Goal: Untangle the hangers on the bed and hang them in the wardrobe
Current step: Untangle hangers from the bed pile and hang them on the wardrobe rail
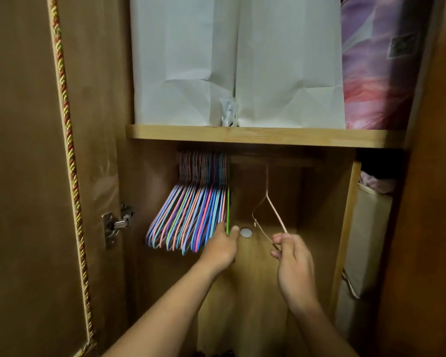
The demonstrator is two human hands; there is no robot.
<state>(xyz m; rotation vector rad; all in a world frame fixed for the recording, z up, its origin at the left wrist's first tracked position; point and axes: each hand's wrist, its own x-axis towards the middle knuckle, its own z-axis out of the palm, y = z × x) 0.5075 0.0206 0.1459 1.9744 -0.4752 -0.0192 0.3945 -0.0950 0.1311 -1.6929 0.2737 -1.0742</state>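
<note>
Under the wardrobe shelf [242, 136], a rail is carrying bunched coloured hangers [191, 217]; the left hand [223, 244] is pinching their green end hanger [228, 210]. Rightward, the right hand [292, 256] is gripping a pink hanger [271, 206] hooked on that rail. Above, white bags [234, 60] are occupying the shelf.

Dim, warm light; soft focus, edges bowed.
</note>
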